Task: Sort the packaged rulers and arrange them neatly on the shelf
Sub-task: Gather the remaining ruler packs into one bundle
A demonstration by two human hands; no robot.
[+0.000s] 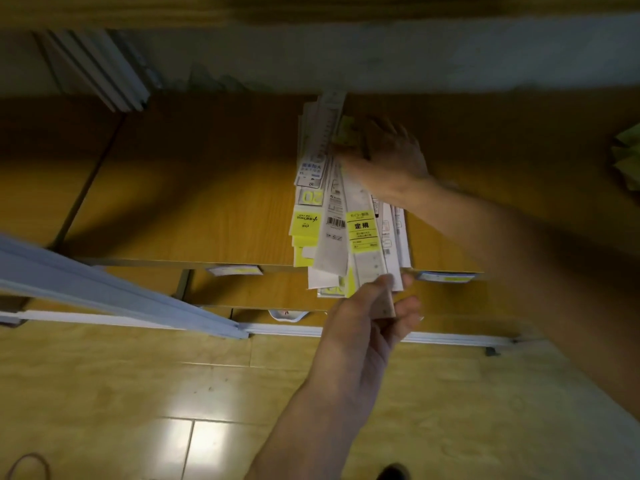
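Note:
A fanned pile of packaged rulers (337,216) with white and yellow labels lies on the wooden shelf (194,209), its near ends overhanging the shelf's front edge. My left hand (367,317) pinches the near ends of the rulers from below, thumb on top. My right hand (391,154) reaches in from the right and lies over the far part of the pile, fingers spread against the rulers; the hand is blurred.
White flat packs (104,71) lean at the shelf's back left. A white rail (114,289) slants across the lower left. Yellow-green packets (627,157) sit at the right edge. Price tags (233,270) hang on the shelf front, with lower shelves and tiled floor below.

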